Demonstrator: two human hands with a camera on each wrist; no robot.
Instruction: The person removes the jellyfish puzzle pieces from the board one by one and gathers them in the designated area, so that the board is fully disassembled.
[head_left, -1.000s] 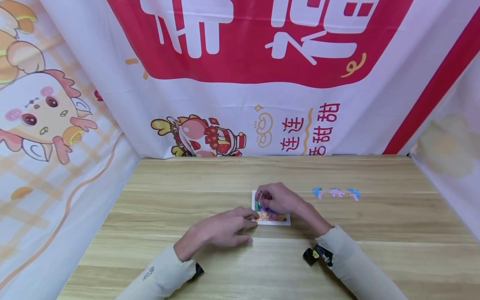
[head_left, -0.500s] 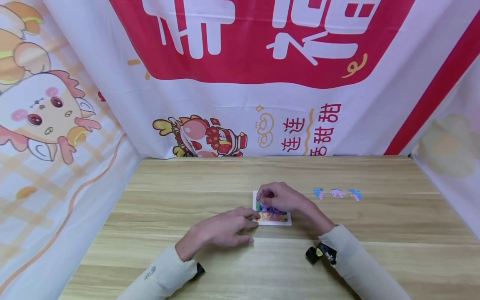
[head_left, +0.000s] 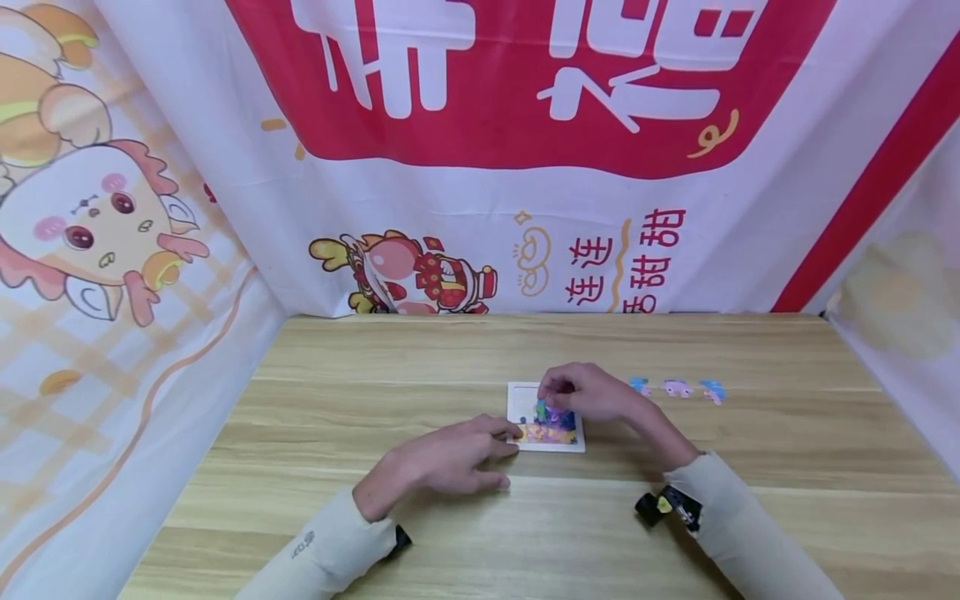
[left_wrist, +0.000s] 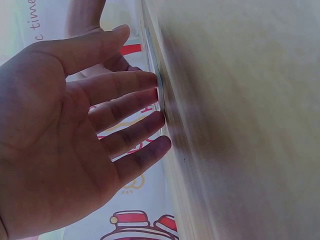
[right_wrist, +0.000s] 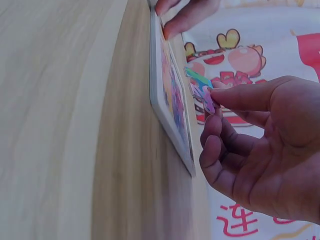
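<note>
One left hand (head_left: pixel 442 461) lies on the wooden bench (head_left: pixel 375 400) at about 8 o'clock of the puzzle tray, fingers (left_wrist: pixel 125 102) straight and relaxed, grasping nothing, their tips pressing the tray's near-left edge; one white-framed puzzle tray (head_left: pixel 546 417) sits flat at the bench's centre, its picture part filled; one right hand (head_left: pixel 592 392) hangs over the tray's 1 o'clock corner, thumb and forefinger pinching a single small puzzle piece (right_wrist: pixel 202 93), lifted just clear of the tray's face; three loose puzzle pieces (head_left: pixel 677 388) lie in a row at 3 o'clock of the tray, well apart from both hands.
</note>
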